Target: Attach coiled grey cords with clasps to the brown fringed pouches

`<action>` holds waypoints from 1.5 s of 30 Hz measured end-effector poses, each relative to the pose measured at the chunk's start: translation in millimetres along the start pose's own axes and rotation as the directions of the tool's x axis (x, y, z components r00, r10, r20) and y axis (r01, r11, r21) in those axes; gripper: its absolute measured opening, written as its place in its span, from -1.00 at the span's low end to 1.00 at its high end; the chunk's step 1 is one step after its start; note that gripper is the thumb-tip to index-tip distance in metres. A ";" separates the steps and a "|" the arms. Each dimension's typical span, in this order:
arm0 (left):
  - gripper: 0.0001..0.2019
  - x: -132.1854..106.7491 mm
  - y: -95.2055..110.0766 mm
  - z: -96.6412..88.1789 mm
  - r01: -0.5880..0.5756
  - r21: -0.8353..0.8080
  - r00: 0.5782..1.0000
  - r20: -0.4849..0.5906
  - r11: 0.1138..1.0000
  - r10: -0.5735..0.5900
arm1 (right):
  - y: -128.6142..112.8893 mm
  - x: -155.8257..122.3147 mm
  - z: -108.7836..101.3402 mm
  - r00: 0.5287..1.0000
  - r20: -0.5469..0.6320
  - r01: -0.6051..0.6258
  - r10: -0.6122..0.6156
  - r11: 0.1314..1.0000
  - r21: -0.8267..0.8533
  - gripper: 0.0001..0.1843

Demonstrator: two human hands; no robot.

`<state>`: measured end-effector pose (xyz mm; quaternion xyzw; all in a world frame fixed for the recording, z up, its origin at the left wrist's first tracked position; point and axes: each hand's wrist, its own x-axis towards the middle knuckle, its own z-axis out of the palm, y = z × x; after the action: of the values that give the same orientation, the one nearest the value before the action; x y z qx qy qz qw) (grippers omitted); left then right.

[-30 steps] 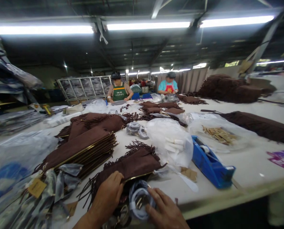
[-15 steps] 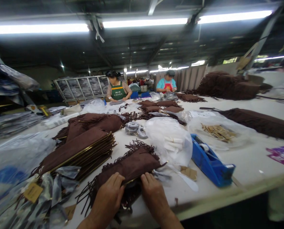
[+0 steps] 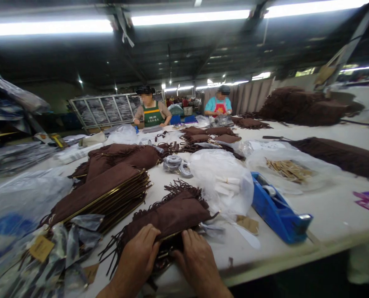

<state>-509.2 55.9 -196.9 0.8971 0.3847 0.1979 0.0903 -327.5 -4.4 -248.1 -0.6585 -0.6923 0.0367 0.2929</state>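
A brown fringed bag (image 3: pixel 175 213) lies on the table in front of me, its zipper edge toward me. My left hand (image 3: pixel 141 252) grips that near edge at its left part, thumb below and fingers on top. Farther right along the same edge, my right hand (image 3: pixel 195 252) holds on with bent fingers, its thumb reaching toward the dark opening between the hands. Dark material and small metal bits show under the edge there, too shadowed to make out. To the left lies a stack of brown bags (image 3: pixel 94 190) with gold zippers.
Right of the bag stand a blue tape dispenser (image 3: pixel 279 211) and a clear plastic bag with white pieces (image 3: pixel 228 178). Plastic-wrapped straps with a tan tag (image 3: pixel 41 247) lie front left. Rolled grey straps (image 3: pixel 173 162) sit behind the bag. Two people (image 3: pixel 153 114) work across the table.
My right hand has shifted slightly left, and its thumb now shows at the bag's opening. My left hand keeps its grip. The view has tilted a little.
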 end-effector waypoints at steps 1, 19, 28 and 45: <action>-0.83 -0.1 0.6 -0.6 -0.008 0.012 1.000 0.005 1.000 0.008 | 0.6 3.2 0.9 1.000 -0.015 -0.027 0.027 1.000 -0.016 -0.70; -0.10 -23.3 -5.1 47.2 -0.163 0.549 0.985 0.131 0.820 0.108 | 42.7 -25.2 -13.9 0.918 -0.397 -0.005 0.011 1.000 0.018 -0.80; -0.73 60.9 33.8 -11.9 -0.320 0.028 0.920 0.247 0.947 0.304 | 56.9 -11.4 -37.3 0.967 -0.197 -0.211 0.162 0.944 -0.255 -0.90; -0.42 102.7 9.4 50.7 -0.472 -0.088 0.808 0.353 0.877 0.471 | 12.0 -16.3 2.4 0.968 -0.164 -0.218 0.188 0.958 -0.188 -0.87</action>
<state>-417.3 123.5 -210.5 0.9852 0.1271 0.0436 0.1062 -318.5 -17.2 -261.1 -0.7539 -0.5977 -0.0526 0.2675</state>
